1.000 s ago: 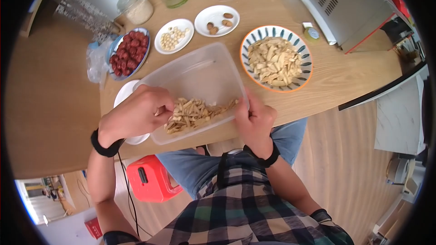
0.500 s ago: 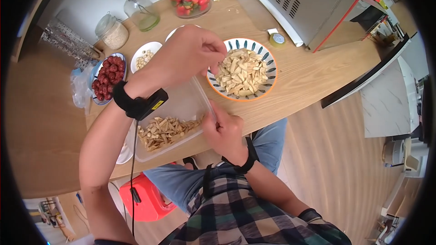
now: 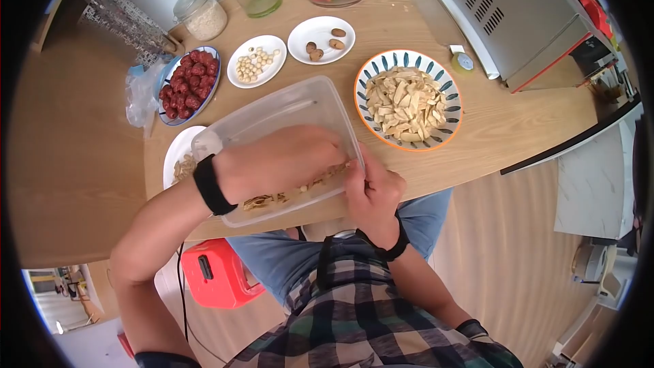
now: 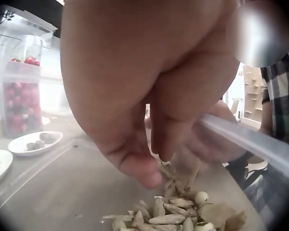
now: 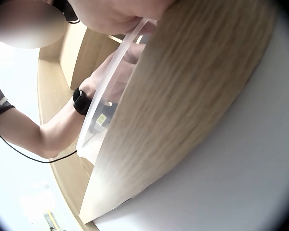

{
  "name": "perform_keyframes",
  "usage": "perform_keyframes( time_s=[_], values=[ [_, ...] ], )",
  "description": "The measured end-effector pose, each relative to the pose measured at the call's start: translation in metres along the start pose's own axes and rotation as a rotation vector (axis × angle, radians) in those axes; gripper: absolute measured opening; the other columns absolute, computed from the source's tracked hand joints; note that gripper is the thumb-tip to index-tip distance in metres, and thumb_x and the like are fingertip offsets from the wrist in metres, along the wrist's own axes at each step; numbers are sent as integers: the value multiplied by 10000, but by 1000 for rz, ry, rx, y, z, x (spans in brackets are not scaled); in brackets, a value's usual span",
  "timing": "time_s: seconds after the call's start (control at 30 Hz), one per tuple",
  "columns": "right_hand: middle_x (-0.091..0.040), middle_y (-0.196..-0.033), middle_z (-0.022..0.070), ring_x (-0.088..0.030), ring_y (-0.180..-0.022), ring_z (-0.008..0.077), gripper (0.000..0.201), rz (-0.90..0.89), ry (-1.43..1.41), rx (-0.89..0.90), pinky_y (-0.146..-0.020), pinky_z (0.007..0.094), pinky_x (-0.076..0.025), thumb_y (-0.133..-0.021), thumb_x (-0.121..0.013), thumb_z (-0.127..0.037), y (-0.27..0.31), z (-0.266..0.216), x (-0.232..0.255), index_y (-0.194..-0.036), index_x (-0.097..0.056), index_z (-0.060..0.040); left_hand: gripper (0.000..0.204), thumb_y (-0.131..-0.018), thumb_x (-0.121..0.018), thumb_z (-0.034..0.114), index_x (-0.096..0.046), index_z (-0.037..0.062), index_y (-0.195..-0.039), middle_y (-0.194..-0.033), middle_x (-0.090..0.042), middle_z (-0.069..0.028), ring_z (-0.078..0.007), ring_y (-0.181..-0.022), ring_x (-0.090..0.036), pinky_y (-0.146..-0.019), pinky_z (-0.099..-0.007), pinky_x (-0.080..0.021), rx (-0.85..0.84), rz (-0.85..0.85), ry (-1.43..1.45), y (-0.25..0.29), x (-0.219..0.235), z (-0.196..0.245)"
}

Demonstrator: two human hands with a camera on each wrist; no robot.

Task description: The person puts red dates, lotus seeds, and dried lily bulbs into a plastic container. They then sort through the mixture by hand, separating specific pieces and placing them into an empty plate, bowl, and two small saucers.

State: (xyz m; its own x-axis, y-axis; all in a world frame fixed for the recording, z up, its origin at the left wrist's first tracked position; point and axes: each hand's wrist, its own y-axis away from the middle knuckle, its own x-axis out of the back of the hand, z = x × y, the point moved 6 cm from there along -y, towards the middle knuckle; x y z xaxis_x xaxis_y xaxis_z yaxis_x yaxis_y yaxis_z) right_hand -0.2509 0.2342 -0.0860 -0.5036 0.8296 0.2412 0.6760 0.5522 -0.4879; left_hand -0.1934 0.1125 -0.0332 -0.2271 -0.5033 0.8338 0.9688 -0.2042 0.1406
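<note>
- The right hand [image 3: 377,191] grips the plastic tub [image 3: 300,103] by its side; best keep that steady on the counter [image 3: 518,105].
- Inside, the left hand [image 3: 289,157] points fingers down at the pale dried pieces [image 4: 168,219]; I can't tell whether it pinches any.
- Small, light pinches should spare brittle ones.

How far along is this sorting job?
Partway, I'd judge. Slices are heaped in the patterned bowl, and slimmer pieces lie on the nearest white plate. The right hand grips the bin while the left hand reaches inside. Probably left to sort: the mixed pieces in the bin.
</note>
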Motion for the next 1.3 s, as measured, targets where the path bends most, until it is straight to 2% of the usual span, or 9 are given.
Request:
perform_keyframes(
  time_s=[0.1,0.2,0.47,0.7,0.73,0.87,0.93,1.13,1.3],
  values=[
    [-535,-542,105,-560,-444,197,303,16,39,18,-471,327,-445,-891,-633,-15,-2,-3,3,-1180,-698,45,167,-823,-607,53,-663,-43,-948,-1033,-661,-179,-356,-997,-646,-846,-425,-540,-49,-118,-119,-8,-12,3],
    [-539,-546,106,-566,-449,204,294,25,33,27,-475,330,-448,-893,-632,-18,-2,-3,3,-1173,-699,43,204,-835,-619,145,-670,-33,-922,-964,-663,-193,-378,-955,-657,-839,-457,-532,-113,-43,-82,-7,-13,5],
    [-535,-557,112,-563,-457,233,305,6,-14,18,-479,357,-463,-885,-628,1,-2,-3,3,-1180,-678,54,202,-835,-636,127,-672,-23,-966,-1015,-655,-161,-353,-942,-660,-805,-434,-549,-64,-89,-205,-1,-12,7],
    [-539,-568,110,-546,-445,221,319,-36,-51,-13,-470,350,-449,-871,-629,15,-5,-4,5,-1184,-667,59,151,-873,-741,126,-670,-7,-884,-816,-609,-132,-303,-775,-649,-657,-386,-493,92,-86,19,22,46,24],
    [-538,-567,108,-542,-442,217,317,-45,-59,-27,-468,348,-445,-870,-628,17,-4,-3,4,-1182,-667,60,119,-861,-759,65,-682,-18,-897,-759,-612,-95,-220,-697,-636,-624,-341,-480,140,27,112,34,59,14],
    [-536,-565,103,-535,-434,208,321,-18,-79,-22,-460,340,-437,-868,-629,22,-3,-3,2,-1184,-666,58,84,-857,-734,7,-690,-30,-919,-766,-648,-44,-124,-671,-613,-602,-299,-474,312,267,108,64,111,-38],
    [-532,-560,97,-528,-429,195,320,-36,-79,-62,-453,331,-430,-866,-630,25,-2,1,0,-1182,-672,51,78,-861,-725,28,-701,-36,-900,-747,-654,-33,-85,-653,-582,-604,-272,-482,653,346,234,80,118,-94],
    [-515,-540,90,-517,-416,185,308,-18,-29,-44,-441,325,-417,-867,-641,21,-3,-1,2,-1171,-686,43,53,-852,-697,-13,-694,-48,-892,-753,-658,-28,-82,-632,-586,-581,-244,-479,694,326,233,79,117,-158],
    [-508,-532,89,-510,-409,190,311,-10,17,-3,-435,331,-409,-864,-643,22,-3,-3,2,-1170,-689,45,71,-855,-667,-42,-697,-55,-918,-755,-658,-32,-79,-651,-598,-580,-258,-488,713,416,241,80,116,-175]
  ],
)
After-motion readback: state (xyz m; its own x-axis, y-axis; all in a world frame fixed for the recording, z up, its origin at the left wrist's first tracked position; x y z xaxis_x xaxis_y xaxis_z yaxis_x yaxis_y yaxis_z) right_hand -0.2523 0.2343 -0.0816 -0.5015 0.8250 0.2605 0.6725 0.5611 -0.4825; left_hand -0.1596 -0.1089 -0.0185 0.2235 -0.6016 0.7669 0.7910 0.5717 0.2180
